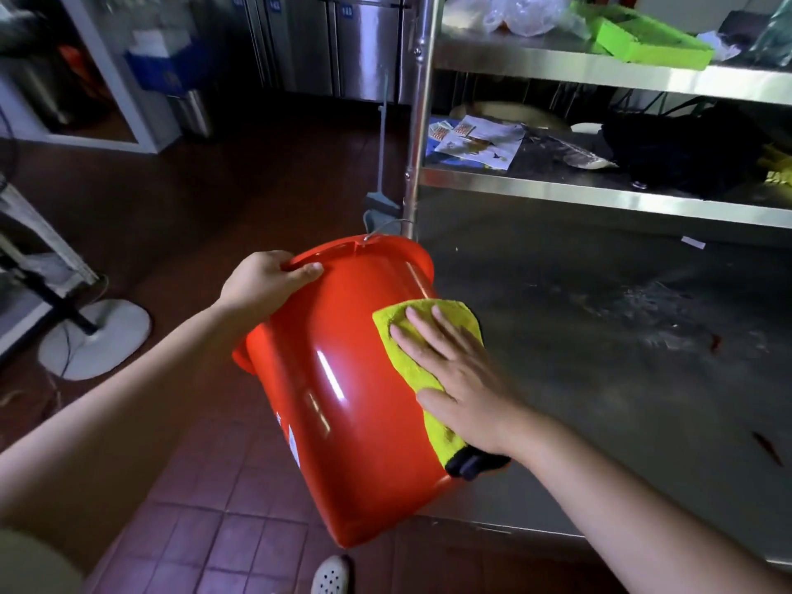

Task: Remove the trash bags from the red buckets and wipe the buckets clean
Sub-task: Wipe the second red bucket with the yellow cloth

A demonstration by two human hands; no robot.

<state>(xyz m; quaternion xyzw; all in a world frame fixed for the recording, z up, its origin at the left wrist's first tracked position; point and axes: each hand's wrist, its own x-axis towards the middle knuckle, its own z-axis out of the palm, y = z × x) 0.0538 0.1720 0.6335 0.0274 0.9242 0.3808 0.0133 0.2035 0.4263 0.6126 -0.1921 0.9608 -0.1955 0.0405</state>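
A red bucket (pixel 343 379) is held tilted in the air, its mouth facing away from me and its base toward me. My left hand (pixel 265 285) grips its rim on the left side. My right hand (pixel 454 370) lies flat, fingers spread, pressing a yellow-green cloth (pixel 411 362) against the bucket's right outer wall. A dark part of the cloth (pixel 471 465) hangs below my wrist. The bucket's wire handle (pixel 388 227) sticks out past the far rim. No trash bag shows on this bucket; its inside is hidden.
A steel shelf rack (pixel 600 195) stands right beside the bucket, with a stained lower shelf (pixel 621 336), papers (pixel 475 141), a dark bag (pixel 685 152) and a green tray (pixel 647 40). A fan base (pixel 96 340) sits on the tiled floor at left. A white shoe (pixel 330 574) is below.
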